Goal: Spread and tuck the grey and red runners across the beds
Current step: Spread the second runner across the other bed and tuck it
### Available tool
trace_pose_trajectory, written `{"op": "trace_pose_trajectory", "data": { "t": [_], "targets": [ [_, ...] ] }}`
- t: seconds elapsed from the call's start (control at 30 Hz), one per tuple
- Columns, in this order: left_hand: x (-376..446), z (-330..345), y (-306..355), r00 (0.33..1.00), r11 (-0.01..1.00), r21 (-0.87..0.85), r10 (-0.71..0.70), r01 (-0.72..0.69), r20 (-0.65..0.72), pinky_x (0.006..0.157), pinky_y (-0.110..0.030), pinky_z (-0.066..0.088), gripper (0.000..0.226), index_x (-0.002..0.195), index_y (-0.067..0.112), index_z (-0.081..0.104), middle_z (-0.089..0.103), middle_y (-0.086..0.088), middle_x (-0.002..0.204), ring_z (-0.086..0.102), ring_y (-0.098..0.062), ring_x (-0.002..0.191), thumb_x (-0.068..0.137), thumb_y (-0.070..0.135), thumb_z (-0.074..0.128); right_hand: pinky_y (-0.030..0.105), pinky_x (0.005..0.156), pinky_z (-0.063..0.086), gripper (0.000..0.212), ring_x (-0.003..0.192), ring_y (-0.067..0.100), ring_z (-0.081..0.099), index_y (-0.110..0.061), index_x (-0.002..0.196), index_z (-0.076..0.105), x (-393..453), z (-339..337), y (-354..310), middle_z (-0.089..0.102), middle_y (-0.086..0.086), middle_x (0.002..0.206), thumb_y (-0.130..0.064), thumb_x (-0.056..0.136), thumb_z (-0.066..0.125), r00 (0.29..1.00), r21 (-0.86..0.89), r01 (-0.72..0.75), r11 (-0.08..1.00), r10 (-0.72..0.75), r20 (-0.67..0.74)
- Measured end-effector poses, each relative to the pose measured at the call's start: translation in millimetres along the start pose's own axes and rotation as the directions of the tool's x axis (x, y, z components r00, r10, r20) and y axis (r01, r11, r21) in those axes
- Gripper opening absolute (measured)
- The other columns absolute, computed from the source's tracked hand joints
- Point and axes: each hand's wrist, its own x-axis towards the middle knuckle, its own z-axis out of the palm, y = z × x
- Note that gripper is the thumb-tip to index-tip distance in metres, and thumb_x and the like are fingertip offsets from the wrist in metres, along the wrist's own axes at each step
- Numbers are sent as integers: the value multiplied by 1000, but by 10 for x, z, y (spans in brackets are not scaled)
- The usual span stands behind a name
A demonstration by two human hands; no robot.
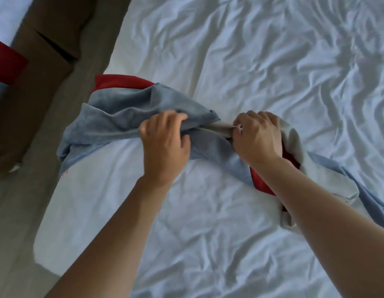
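A grey and red runner (122, 112) lies bunched and twisted across the white bed (251, 61), with its left end draped over the bed's left edge. Red fabric shows behind the grey at the left and under my right wrist. My left hand (165, 143) grips the bunched grey cloth near the middle. My right hand (257, 136) grips the pale underside of the runner just to the right. The two hands are close together. The runner's right part trails towards the lower right under my right forearm.
The sheet is wrinkled all over. A brown floor strip (19, 190) runs along the bed's left side. A second bed with a red runner (6, 61) shows at the far left, beside a brown piece of furniture (53, 35).
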Motion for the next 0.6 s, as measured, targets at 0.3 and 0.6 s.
{"op": "trace_pose_trajectory", "data": {
  "t": [0.3,0.6],
  "targets": [
    [424,268,463,972,971,184,115,-154,206,87,-41,30,27,108,22,63,66,0,93,57,-28,91,82,16,59,41,80,45,19,55,26,47,-15,61,47,-429,-15,-138,48,2,57,-15,78,57,977,137,194,971,-179,-113],
    [146,-68,224,959,959,280,-28,-54,281,77,-33,22,8,88,20,61,64,2,78,54,-21,77,81,18,63,48,115,22,36,112,27,55,-18,115,65,-64,-334,175,64,5,113,-35,85,55,962,-83,-63,995,83,261]
  ]
}}
